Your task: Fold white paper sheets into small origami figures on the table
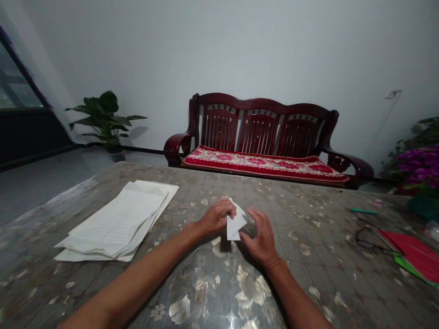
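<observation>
White folded paper (236, 221), a small pointed sheet, stands tilted up between the two hands, just above the middle of the table and near its edge. The left hand (216, 217) is grasping its left side, fingers curled over the paper and thumb hidden behind it. The right hand (260, 237) is cupped against the paper's right side, with its fingertips (253, 216) reaching the upper edge (whether it truly grips or only touches, I cannot tell). A greyish, see-through patch shows at that side, too blurred to name. Under both forearms lies a clear table cover (308, 237) over a gold-flecked, floral pattern. To the left sits a loose stack of lined paper (116, 221), just beyond the left hand's reach of the folded piece. Off to the right lie black eyeglasses (373, 240), a green pen (363, 211) and red and green paper sheets (413, 253). Farther away, past the far table edge, stands a dark red wooden bench (260, 123) with a floral red cushion (264, 164), flanked by a potted green plant (104, 121) on the left and purple flowers (416, 167) on the right.
</observation>
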Demonstrator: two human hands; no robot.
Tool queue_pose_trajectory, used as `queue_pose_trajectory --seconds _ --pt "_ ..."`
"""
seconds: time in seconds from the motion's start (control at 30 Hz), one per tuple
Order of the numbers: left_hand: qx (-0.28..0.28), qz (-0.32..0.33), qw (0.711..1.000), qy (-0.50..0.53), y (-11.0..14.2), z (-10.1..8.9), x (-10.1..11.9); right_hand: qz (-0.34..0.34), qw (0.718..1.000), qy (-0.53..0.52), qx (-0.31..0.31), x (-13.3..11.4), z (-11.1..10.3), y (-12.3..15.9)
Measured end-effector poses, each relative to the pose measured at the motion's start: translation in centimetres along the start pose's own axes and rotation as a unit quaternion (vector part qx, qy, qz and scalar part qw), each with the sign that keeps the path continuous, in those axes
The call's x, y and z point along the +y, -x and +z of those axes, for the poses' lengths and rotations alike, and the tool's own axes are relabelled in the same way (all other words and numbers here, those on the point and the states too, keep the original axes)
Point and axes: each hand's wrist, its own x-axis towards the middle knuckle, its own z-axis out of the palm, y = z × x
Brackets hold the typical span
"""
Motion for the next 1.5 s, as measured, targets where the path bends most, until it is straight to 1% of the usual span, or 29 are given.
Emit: queue_pose_trajectory --seconds 0.1,0.2,0.27,0.37,0.43,0.53,0.63,0.7,0.8,0.93,1.03,1.13,1.3,1.4,1.5 --pt "-0.034 0.007 0.999 0.002 1.0 1.6 -0.8 -0.065 0.995 0.018 -0.075 -0.5 -0.3 0.0" --pt "-0.070 -0.005 0.998 -0.006 1.6 2.3 -1.7 -0.076 0.989 0.009 -0.128 -0.7 -0.2 0.0" --pt "-0.100 -0.008 0.995 -0.018 1.8 2.2 -2.1 -0.077 0.985 0.004 -0.155 -0.7 -0.1 0.1" --pt "-0.148 -0.002 0.988 -0.035 2.0 1.6 -2.1 -0.087 0.978 -0.003 -0.189 -0.7 0.1 0.1" --pt "-0.157 -0.014 0.986 -0.050 2.5 1.1 -1.8 -0.094 0.974 -0.002 -0.206 -0.7 0.2 0.1" --pt "-0.132 -0.028 0.988 -0.081 3.8 0.5 -1.1 -0.101 0.970 0.027 -0.220 -0.8 0.3 0.1" --pt "-0.102 -0.003 0.988 -0.112 5.5 0.5 0.0 -0.103 0.967 0.079 -0.219 -1.2 0.4 0.0" --pt "-0.096 0.023 0.985 -0.139 6.4 0.7 0.5 -0.105 0.965 0.105 -0.214 -1.5 0.6 0.0" --pt "-0.088 0.037 0.980 -0.174 7.3 1.1 0.4 -0.118 0.964 0.128 -0.203 -1.9 0.7 0.0" --pt "-0.076 -0.001 0.982 -0.174 7.0 1.2 -0.8 -0.143 0.960 0.143 -0.193 -2.2 0.9 0.0" --pt "-0.084 -0.013 0.985 -0.151 6.4 0.9 -1.3 -0.152 0.959 0.136 -0.196 -2.2 1.2 0.1" --pt "-0.083 -0.005 0.986 -0.146 6.4 0.6 -0.8 -0.140 0.959 0.148 -0.195 -2.2 1.4 0.1" --pt "-0.060 0.006 0.983 -0.176 7.7 0.5 0.0 -0.128 0.956 0.162 -0.209 -2.3 1.6 0.2" --pt "-0.055 0.004 0.980 -0.193 8.1 0.7 0.0 -0.122 0.958 0.148 -0.214 -2.3 1.7 0.1" --pt "-0.053 -0.001 0.981 -0.186 8.2 0.6 -0.1 -0.110 0.964 0.119 -0.212 -2.3 1.7 0.1"
